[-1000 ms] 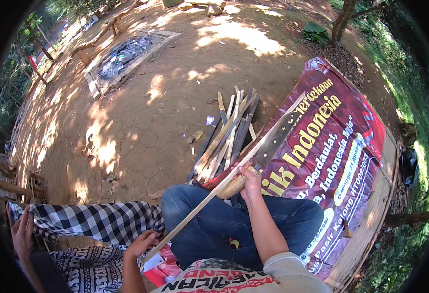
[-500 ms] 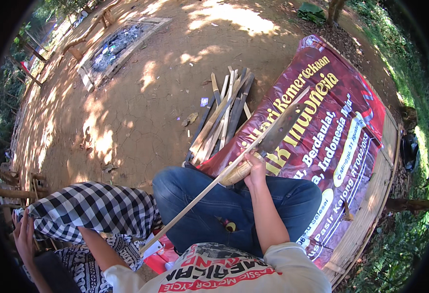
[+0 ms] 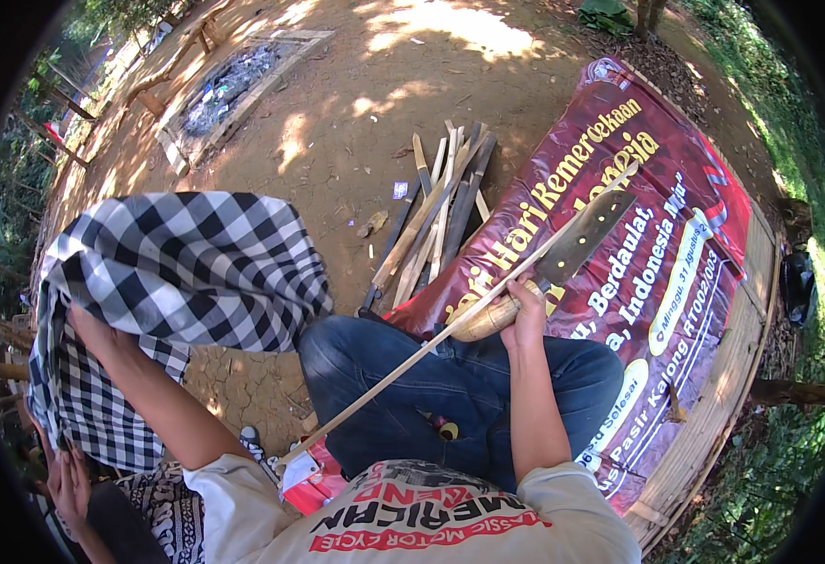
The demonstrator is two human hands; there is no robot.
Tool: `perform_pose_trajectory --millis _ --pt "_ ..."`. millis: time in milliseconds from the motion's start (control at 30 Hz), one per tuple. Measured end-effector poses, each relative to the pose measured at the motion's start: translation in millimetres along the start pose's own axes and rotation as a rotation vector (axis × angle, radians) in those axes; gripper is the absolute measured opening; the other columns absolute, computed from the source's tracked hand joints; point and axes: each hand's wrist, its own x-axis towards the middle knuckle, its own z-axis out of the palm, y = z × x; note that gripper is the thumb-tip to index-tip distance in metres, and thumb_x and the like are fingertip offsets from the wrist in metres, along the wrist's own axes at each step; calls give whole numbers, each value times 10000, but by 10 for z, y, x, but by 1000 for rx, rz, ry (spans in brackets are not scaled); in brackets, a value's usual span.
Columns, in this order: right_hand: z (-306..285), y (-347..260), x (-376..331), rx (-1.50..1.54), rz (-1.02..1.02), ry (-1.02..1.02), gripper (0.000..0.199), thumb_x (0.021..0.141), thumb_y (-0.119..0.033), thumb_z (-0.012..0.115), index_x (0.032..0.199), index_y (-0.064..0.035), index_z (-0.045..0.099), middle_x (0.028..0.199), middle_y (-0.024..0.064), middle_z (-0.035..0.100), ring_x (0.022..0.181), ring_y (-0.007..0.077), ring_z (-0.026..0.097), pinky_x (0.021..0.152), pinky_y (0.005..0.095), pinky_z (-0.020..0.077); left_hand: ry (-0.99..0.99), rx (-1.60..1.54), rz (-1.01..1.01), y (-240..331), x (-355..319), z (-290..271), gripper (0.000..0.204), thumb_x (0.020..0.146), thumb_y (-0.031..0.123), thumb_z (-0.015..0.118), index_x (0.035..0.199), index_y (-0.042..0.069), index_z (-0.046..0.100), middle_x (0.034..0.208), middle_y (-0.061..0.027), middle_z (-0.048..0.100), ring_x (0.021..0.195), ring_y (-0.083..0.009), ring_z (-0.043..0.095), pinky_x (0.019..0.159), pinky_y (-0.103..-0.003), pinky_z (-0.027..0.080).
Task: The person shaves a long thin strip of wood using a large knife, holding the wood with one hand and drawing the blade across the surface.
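My right hand (image 3: 528,305) is shut on the pale wooden handle (image 3: 483,321) of a broad dark chopping blade (image 3: 586,240), held over my jeans-clad lap. A long thin bamboo strip (image 3: 403,362) runs along the blade, from the red banner down to my left hip. At the left, my left hand (image 3: 90,326) is raised and grips a black-and-white checked cloth (image 3: 187,263), which hangs spread over the bare dirt and hides most of the fingers.
A bundle of split bamboo sticks (image 3: 436,221) lies on the dirt by the red printed banner (image 3: 675,188), which covers a bamboo platform (image 3: 713,414). An ash-filled framed pit (image 3: 229,80) is far left. Another person's hand (image 3: 69,484) shows at lower left.
My left arm has swung up and out to the left, lifting the checked cloth off the ground and spreading it. My right hand keeps the blade and strip in place.
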Motion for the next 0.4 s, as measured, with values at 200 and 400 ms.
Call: perform_pose_trajectory --millis 200,400 --pt "29 -249 -28 -24 -63 -95 165 805 25 545 906 -81 469 913 126 599 803 226 611 601 309 511 -339 -277 5 -78 298 1335 322 945 233 480 1153 11 586 1114 -119 642 1003 -242 638 900 -387 508" --pt "-108 -788 65 -19 -168 -25 125 812 -23 560 902 -75 491 891 117 592 766 211 609 614 291 524 -454 -268 -105 -67 -528 2368 352 979 265 400 1171 32 580 1183 -111 616 1089 -250 591 974 -408 454"
